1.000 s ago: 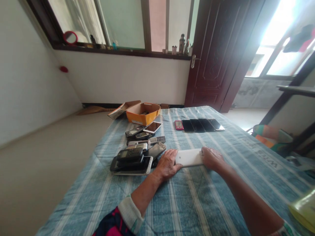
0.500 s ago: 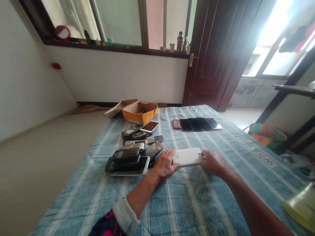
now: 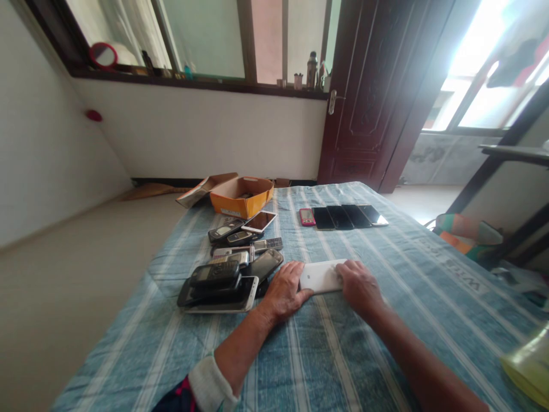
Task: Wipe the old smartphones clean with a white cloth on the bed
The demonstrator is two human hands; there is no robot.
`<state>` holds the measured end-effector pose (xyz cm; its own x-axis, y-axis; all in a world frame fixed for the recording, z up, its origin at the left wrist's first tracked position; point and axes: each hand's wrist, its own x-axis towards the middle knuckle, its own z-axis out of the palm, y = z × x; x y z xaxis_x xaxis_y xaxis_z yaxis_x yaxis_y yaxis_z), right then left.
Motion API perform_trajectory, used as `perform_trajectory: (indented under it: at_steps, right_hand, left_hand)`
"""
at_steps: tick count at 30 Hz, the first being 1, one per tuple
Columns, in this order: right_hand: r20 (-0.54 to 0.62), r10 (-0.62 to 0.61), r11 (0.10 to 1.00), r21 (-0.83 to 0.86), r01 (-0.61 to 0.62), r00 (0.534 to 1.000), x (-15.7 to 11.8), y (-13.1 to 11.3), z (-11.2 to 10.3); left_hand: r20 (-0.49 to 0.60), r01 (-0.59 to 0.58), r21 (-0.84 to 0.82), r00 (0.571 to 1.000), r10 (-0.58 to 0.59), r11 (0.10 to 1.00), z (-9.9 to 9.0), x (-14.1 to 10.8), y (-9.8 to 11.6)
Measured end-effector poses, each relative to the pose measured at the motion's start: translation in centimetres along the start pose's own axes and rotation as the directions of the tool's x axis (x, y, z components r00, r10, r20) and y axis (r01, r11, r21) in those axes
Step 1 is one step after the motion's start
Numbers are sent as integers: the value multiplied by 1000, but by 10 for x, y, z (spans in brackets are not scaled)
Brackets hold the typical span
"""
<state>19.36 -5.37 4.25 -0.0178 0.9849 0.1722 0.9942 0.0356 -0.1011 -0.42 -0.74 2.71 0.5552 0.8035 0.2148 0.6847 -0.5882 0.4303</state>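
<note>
A white smartphone (image 3: 319, 277) lies back up on the blue striped bed cover. My left hand (image 3: 285, 292) grips its left end between thumb and fingers. On its right end rests my right hand (image 3: 358, 286), with the fingers bent and pressed together. A small whitish bit shows at those fingertips, but what it is I cannot make out. Close to my left hand is a pile of old phones, with a black phone (image 3: 214, 273) on top and a larger white-edged smartphone (image 3: 253, 292) beneath.
An orange cardboard box (image 3: 242, 206) stands at the far edge with its lid open. Dark smartphones (image 3: 341, 217) lie in an overlapping row beside a pink phone (image 3: 307, 217). Something translucent yellow (image 3: 529, 366) is at the lower right. The bed cover (image 3: 300, 360) stretches toward me.
My right hand has slid left over the back of the white smartphone, from its right edge further in. My left hand keeps its grip. The view has shifted slightly.
</note>
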Motion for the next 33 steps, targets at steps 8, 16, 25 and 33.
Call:
perform_trajectory:
  at_steps: [8, 16, 25, 33]
  right_hand:
    - [-30, -254, 964, 76, 256, 967, 6, -13, 8]
    - [-70, -178, 984, -16, 177, 982, 9, -2, 13]
    - [-31, -19, 1000, 4, 19, 999, 9, 13, 6]
    - [-69, -216, 964, 141, 224, 974, -4, 3, 3]
  left_hand:
    - [-13, -21, -8, 1000, 21, 1000, 2, 0, -2]
    - [-30, -21, -5, 999, 21, 1000, 2, -1, -1]
    - [-29, -34, -11, 999, 33, 999, 3, 0, -3]
    - [-39, -30, -11, 999, 29, 999, 4, 0, -5]
